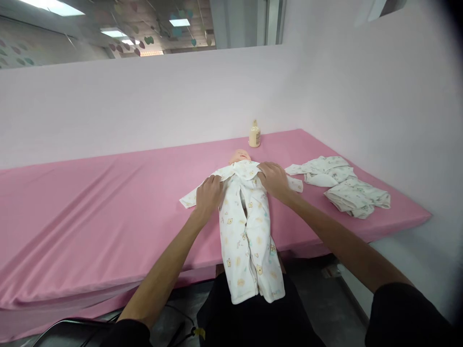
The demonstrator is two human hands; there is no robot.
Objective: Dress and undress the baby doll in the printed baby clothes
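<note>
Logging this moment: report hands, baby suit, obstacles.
Left hand, right hand on printed baby romper. Doll's head above collar; legs extend beyond pink-covered table. Pump bottle beyond, apart from hands.

Bright ceiling lights (180, 22), soft shadows, right-edge vignetting

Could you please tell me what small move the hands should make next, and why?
Probably the left hand and right hand should draw the front edges of the white, printed cloth baby suit together, because its long front opening gapes below the collar and both hands are at its upper part, one on each side.
</note>
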